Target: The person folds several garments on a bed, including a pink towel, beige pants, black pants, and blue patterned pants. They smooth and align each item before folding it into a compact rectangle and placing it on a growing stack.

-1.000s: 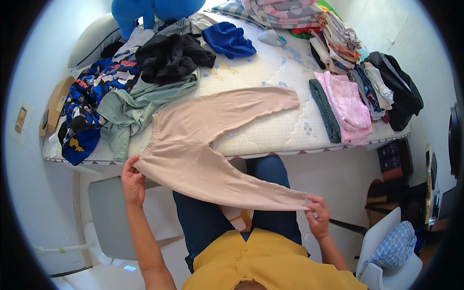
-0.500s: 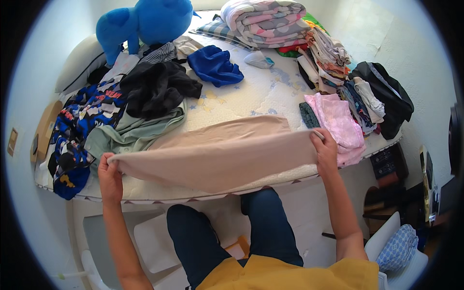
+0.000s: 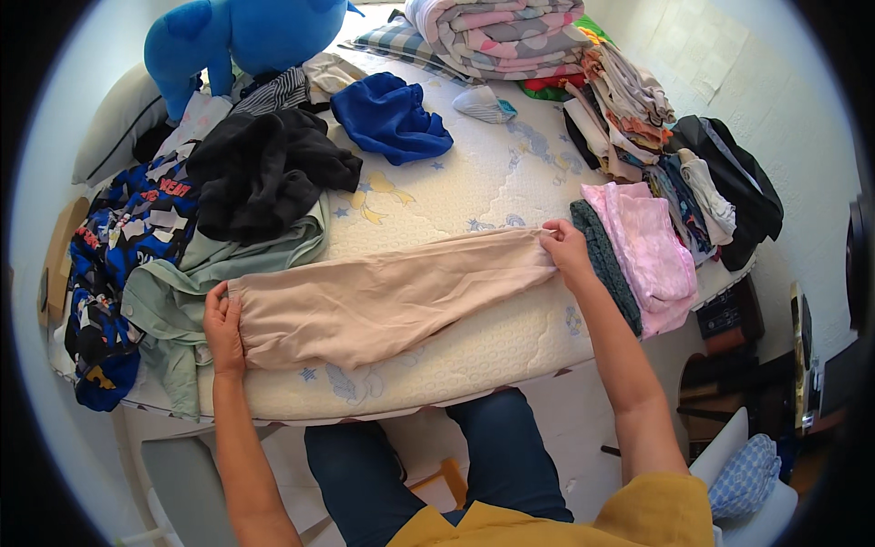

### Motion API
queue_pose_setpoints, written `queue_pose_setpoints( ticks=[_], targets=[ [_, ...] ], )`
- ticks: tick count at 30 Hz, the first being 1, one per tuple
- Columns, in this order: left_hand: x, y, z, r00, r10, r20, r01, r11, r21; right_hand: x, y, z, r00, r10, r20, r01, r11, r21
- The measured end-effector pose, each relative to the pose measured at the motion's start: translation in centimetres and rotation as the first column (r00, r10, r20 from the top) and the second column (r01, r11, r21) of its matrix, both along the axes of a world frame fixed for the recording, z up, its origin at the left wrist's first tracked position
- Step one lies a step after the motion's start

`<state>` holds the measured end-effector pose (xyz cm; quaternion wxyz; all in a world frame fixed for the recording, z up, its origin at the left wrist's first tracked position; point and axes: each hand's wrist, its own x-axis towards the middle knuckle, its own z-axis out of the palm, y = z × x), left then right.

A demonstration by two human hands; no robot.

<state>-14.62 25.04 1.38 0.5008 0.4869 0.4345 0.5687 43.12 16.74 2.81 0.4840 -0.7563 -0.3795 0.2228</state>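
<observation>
A pair of beige trousers (image 3: pixel 383 296), doubled lengthwise, lies stretched from left to right across the front of the mattress (image 3: pixel 474 356). At its wide, gathered left end my left hand (image 3: pixel 223 333) is closed on the edge, the thumb partly hidden. My right hand (image 3: pixel 567 251) pinches the upper corner of the narrow right end between thumb and fingers. Light green clothing (image 3: pixel 169 287) lies just beside my left hand. Close to my right wrist are a folded dark green cloth (image 3: pixel 606 269) and a folded pink garment (image 3: pixel 649 260).
Loose clothes, including a black garment (image 3: pixel 269 169) and a blue one (image 3: pixel 392 118), cover the left side. At the back are a blue plush toy (image 3: pixel 273 36) and a rolled quilt (image 3: pixel 501 36). Stacked clothes (image 3: pixel 629 100) and a black bag (image 3: pixel 734 187) stand right.
The trousers have come down from a raised, taut hold onto the mattress. Both hands still grip the ends; the right hand has shifted left and slightly up in view.
</observation>
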Motion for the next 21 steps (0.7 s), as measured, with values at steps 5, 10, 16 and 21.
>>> queue_pose_setpoints(
  ticks=[5,10,16,21],
  targets=[
    [0.2,0.7,-1.4,0.960,0.237,-0.151,-0.218,0.967,0.133,0.3,0.3,-0.2,0.953,-0.034,0.302,0.021,0.999,0.046],
    [0.8,0.6,-1.5,0.784,0.503,-0.363,-0.422,0.861,0.283,0.7,0.4,-1.2,0.898,-0.166,0.407,0.228,0.967,-0.111],
    [1.2,0.0,-0.8,0.806,0.474,-0.355,-0.413,0.879,0.236,-1.0,0.2,0.8,0.996,-0.076,0.047,0.086,0.959,-0.269],
    [0.7,0.6,-1.8,0.883,0.372,-0.287,-0.303,0.918,0.257,-0.1,-0.9,1.5,0.958,0.054,-0.283,-0.076,0.995,-0.065]
  ],
)
